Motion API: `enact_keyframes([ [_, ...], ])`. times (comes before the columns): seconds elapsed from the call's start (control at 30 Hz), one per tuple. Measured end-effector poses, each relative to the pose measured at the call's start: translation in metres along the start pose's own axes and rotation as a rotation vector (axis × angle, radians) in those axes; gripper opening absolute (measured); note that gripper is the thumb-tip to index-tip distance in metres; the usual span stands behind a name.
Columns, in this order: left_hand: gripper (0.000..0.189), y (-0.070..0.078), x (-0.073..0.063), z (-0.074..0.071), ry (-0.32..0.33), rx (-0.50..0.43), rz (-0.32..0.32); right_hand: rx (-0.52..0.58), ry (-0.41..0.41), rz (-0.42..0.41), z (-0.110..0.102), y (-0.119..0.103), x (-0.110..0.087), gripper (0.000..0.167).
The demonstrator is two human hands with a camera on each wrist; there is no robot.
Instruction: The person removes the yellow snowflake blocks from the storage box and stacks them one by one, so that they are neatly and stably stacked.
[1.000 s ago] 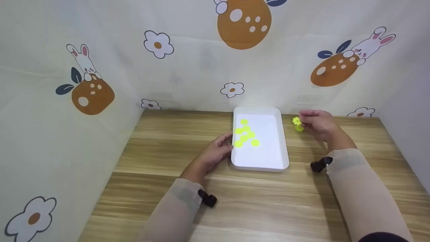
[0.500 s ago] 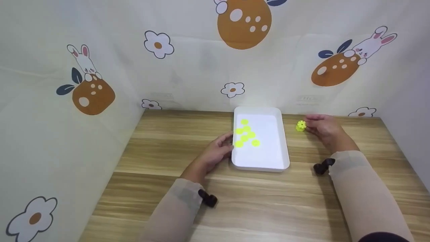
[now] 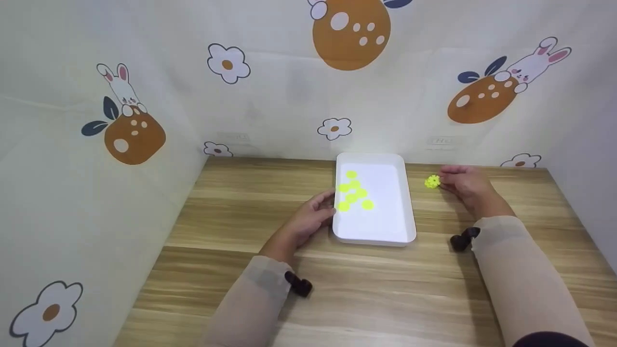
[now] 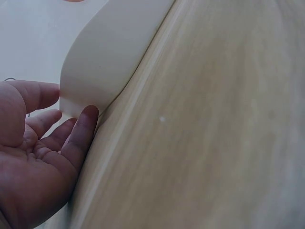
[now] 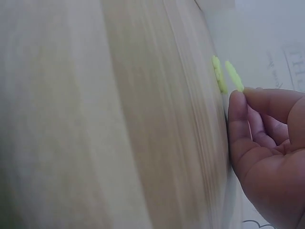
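Observation:
My right hand [image 3: 467, 187] pinches a yellow flower-shaped disc [image 5: 234, 76] between thumb and fingertip, with notches round its rim. Close below it, a second yellow disc [image 5: 218, 74] lies on the wooden table; in the head view the held disc [image 3: 434, 180] overlaps it. At the left side of a white tray [image 3: 373, 231], my left hand [image 3: 308, 219] rests with relaxed fingers, fingertips right at the tray's outer wall [image 4: 105, 52]. Inside the tray, toward its left half, are several yellow discs [image 3: 361, 193], some overlapping.
A pale cloth wall [image 3: 289, 96] printed with flowers and rabbits stands behind the wooden table [image 3: 366, 299] and at both its sides. Bare wood stretches in front of the tray and to its left. Small black devices [image 3: 465, 239] are strapped at both wrists.
My right hand has moved slightly right and toward me, bringing the held disc over the one on the table. The left hand and tray have stayed in place.

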State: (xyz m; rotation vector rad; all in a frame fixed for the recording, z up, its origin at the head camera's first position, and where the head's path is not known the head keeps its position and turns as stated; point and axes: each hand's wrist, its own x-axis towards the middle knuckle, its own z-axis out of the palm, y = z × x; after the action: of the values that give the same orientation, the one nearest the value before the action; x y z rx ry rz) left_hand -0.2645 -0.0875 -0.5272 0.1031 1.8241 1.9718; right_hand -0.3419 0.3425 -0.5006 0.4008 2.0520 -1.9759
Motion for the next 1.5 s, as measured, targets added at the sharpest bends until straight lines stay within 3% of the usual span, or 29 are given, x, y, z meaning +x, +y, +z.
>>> enact_keyframes([
  [0.2,0.063,0.000,0.000,0.001,0.012,0.002,-0.007,-0.085,0.032,0.012,0.004,-0.001,0.001,0.046],
  [0.47,0.064,-0.001,0.000,0.001,0.023,0.002,-0.019,-0.123,0.078,0.035,0.008,-0.004,0.002,0.034],
  [0.73,0.062,0.001,0.000,0.001,0.024,0.012,-0.028,-0.236,0.146,0.072,0.011,-0.005,0.003,0.038],
  [1.0,0.062,-0.001,0.000,0.000,0.004,-0.005,0.011,-0.239,0.182,0.047,0.011,-0.002,0.001,0.045],
  [1.27,0.063,-0.003,0.001,0.000,0.009,-0.003,0.009,-0.232,0.168,0.042,0.011,-0.001,-0.001,0.048],
  [1.5,0.064,-0.002,0.002,0.001,0.018,0.010,-0.008,-0.189,0.154,0.055,0.024,-0.014,-0.008,0.049],
])
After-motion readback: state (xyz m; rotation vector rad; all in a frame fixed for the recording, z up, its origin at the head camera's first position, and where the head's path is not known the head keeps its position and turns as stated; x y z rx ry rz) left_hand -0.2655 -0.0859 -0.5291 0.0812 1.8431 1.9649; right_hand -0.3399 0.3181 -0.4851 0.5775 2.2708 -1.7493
